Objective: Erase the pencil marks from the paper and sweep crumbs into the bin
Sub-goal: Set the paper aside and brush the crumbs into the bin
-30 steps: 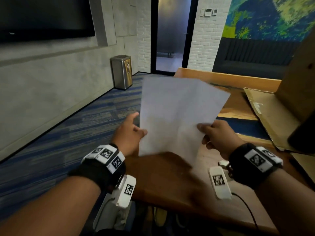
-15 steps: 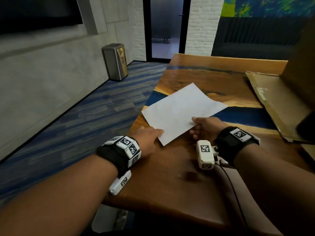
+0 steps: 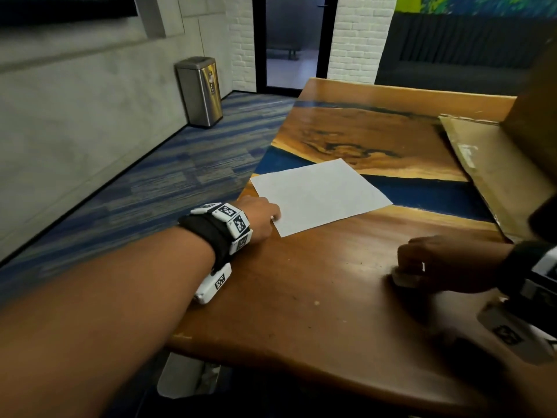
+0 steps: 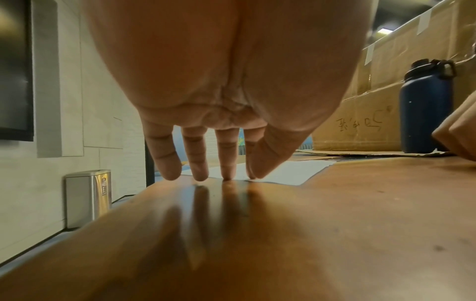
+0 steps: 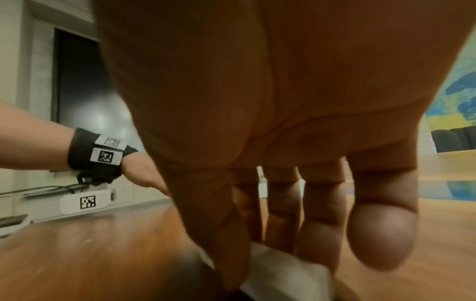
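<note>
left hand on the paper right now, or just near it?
Touching. In the left wrist view the fingertips of the left hand come down on the near edge of the paper; the head view shows that hand at the sheet's near corner.

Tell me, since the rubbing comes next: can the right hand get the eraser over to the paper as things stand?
Probably yes. The right hand grips the eraser on bare table, nothing lying between it and the paper.
</note>
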Available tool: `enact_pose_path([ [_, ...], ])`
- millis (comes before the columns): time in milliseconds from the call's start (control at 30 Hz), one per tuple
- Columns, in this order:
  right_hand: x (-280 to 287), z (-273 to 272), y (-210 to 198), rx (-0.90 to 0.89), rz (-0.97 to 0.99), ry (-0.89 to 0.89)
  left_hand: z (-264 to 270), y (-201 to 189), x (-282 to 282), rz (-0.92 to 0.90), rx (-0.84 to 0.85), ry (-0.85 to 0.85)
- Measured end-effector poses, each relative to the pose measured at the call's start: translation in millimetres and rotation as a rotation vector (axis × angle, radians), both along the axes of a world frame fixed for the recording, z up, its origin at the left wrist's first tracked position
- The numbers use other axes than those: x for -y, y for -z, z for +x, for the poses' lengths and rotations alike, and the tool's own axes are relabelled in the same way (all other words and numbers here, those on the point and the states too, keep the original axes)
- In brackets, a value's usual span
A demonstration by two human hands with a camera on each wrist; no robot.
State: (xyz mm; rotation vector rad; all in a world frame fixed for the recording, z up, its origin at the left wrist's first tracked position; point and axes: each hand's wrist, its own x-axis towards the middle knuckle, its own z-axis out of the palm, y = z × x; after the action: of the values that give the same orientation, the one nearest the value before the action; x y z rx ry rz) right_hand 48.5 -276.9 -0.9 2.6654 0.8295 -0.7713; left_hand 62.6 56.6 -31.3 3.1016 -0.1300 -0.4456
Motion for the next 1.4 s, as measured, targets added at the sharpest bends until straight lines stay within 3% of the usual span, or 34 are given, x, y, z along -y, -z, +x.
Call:
enact_pose_path([
  [133, -25, 30, 5, 0.030, 0.090, 0.052, 7, 3, 0, -0.024, 0.012, -0.022],
  [300, -78, 93, 17, 0.255, 0.261, 0.055, 17, 5, 0, -0.064, 0.007, -0.037],
  [500, -94, 130, 36, 0.342, 0.238, 0.117, 3, 9, -11, -0.086, -0.046, -0.054],
  [633, -83, 103, 32, 0.415, 0.422, 0.096, -19, 8, -20, -0.056, -0.093, -0.073],
  [700, -86, 73, 27, 0.259, 0.406, 0.044, -37, 12, -18, -0.057, -0.144, -0.072],
  [833, -104, -5, 28, 0.072, 0.084, -0.123, -89, 4, 10, -0.062, -0.262, 0.070],
  [933, -111, -62, 16, -0.189, 0.152, -0.255, -126, -16, 21, -0.211, -0.337, 0.268],
  [1000, -102, -73, -7, -0.379, 0.308, -0.211, -140, -27, 10, -0.369, -0.272, 0.243],
  [1033, -94, -67, -14, -0.326, 0.374, -0.161, -144, -28, 2, -0.390, -0.203, 0.183],
  [1067, -82, -53, -16, -0.163, 0.409, -0.096, -148, -25, -7, -0.360, -0.134, 0.106],
  [1133, -53, -22, -6, 0.138, 0.333, 0.104, -157, -10, -24, -0.234, -0.084, -0.069],
  [1233, -35, -12, 28, 0.147, 0.051, 0.370, -174, 15, -21, -0.126, -0.139, -0.198],
  [1333, -61, -54, 44, 0.049, 0.094, 0.258, -189, 30, 11, -0.203, -0.109, -0.064],
  [1400, -83, -90, 36, -0.071, 0.222, 0.023, -199, 27, 36, -0.388, -0.090, 0.116],
])
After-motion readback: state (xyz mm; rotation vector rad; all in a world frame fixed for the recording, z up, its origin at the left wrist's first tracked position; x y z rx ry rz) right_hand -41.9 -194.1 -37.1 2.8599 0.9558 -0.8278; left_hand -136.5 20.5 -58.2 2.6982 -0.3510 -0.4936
